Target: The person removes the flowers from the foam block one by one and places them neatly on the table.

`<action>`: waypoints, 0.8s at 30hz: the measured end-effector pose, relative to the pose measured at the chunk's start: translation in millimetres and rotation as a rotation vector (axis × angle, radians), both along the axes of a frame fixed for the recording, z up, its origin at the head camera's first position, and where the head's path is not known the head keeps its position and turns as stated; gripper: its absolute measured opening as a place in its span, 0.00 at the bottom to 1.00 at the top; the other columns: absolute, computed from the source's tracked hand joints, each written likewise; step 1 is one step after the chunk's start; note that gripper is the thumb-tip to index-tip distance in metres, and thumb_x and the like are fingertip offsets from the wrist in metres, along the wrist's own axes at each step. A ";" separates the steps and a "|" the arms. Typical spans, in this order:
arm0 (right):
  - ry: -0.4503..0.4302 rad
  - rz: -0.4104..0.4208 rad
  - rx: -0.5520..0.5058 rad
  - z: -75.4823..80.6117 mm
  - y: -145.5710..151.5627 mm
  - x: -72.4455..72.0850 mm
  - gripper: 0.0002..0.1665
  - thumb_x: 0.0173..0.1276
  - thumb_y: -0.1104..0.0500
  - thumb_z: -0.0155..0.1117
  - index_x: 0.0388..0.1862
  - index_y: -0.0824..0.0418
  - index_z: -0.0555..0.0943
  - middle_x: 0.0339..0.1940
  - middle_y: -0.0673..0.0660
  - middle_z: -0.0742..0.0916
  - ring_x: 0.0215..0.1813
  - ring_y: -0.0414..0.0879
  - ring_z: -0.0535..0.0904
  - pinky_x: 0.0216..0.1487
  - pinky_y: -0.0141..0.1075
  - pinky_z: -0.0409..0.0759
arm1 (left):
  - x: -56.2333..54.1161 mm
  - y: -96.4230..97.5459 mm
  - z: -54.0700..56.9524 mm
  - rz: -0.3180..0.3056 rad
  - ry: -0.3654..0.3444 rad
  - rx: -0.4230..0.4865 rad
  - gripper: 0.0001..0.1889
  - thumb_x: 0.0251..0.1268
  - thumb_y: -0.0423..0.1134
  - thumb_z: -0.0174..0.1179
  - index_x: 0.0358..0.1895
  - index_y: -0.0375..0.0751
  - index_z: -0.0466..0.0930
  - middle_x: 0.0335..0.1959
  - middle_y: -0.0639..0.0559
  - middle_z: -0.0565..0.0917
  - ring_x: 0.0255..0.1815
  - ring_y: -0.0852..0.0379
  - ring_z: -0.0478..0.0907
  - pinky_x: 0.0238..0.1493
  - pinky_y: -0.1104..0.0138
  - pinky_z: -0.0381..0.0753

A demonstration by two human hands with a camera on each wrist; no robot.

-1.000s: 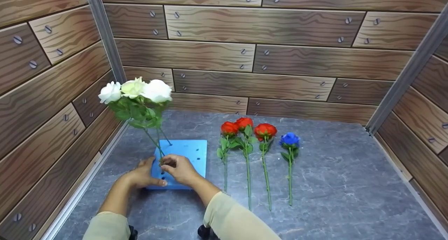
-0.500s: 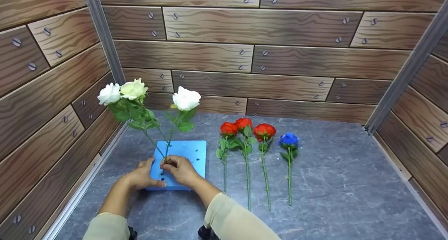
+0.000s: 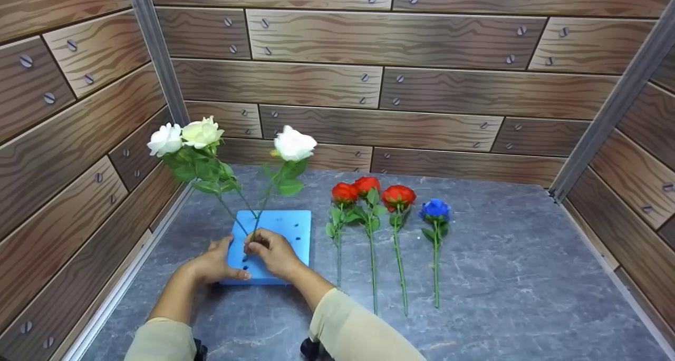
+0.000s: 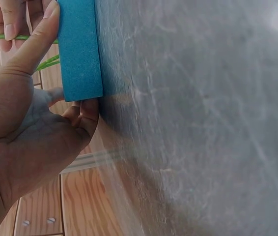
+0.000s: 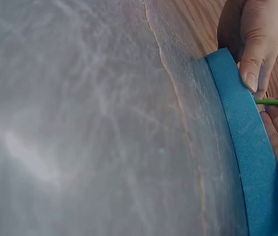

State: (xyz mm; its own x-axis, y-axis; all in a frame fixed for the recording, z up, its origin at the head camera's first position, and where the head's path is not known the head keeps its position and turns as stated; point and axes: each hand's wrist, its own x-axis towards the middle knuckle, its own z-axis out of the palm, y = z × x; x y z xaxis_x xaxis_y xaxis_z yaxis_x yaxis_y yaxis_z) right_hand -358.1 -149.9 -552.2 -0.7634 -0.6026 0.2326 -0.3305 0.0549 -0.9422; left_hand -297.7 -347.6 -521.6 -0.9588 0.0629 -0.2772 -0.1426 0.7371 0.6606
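A blue foam block [image 3: 287,226] with small holes lies on the table at the left. My left hand [image 3: 213,262] grips its left side, thumb over the top near the front and fingers against the side wall, as the left wrist view shows on the block [image 4: 80,59]. Above the block, my right hand [image 3: 275,253] pinches the stem [image 5: 271,102] of a white rose [image 3: 294,143] low down; the stem leans right, its lower end hidden by the fingers. Another white rose [image 3: 165,139] and a cream rose [image 3: 202,133] stand in the block, leaning left.
Right of the block lie several artificial roses in a row: red roses [image 3: 398,196] and a blue rose [image 3: 435,209], stems toward me. Wood-patterned walls [image 3: 316,37] enclose the grey marbled table [image 3: 527,266] at the back and both sides.
The white rose in my right hand has swung from beside the cream rose over to the right. My left hand has stayed on the block.
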 end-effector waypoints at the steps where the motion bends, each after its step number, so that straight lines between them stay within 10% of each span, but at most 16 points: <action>1: -0.006 0.004 -0.014 -0.1 0.4 -0.6 0.11 0.85 0.60 0.59 0.55 0.63 0.85 0.49 0.59 0.92 0.51 0.38 0.89 0.58 0.31 0.87 | -0.2 0.0 0.3 0.000 0.002 -0.002 0.70 0.60 0.55 0.82 0.87 0.25 0.37 0.84 0.12 0.41 0.85 0.13 0.41 0.82 0.25 0.53; 12: -0.078 0.046 -0.170 -0.9 1.8 -6.1 0.14 0.89 0.62 0.51 0.61 0.71 0.77 0.53 0.69 0.87 0.55 0.46 0.87 0.63 0.47 0.90 | -3.7 -0.9 2.2 0.007 0.000 -0.009 0.71 0.59 0.56 0.82 0.87 0.26 0.36 0.84 0.13 0.42 0.85 0.13 0.42 0.82 0.25 0.54; 24: -0.292 0.043 -0.391 1.6 7.0 -7.8 0.19 0.89 0.63 0.50 0.71 0.69 0.65 0.44 0.51 0.84 0.49 0.44 0.85 0.51 0.41 0.91 | -4.7 1.4 2.6 0.010 -0.024 -0.012 0.71 0.59 0.56 0.82 0.87 0.25 0.37 0.84 0.13 0.41 0.85 0.13 0.40 0.82 0.24 0.53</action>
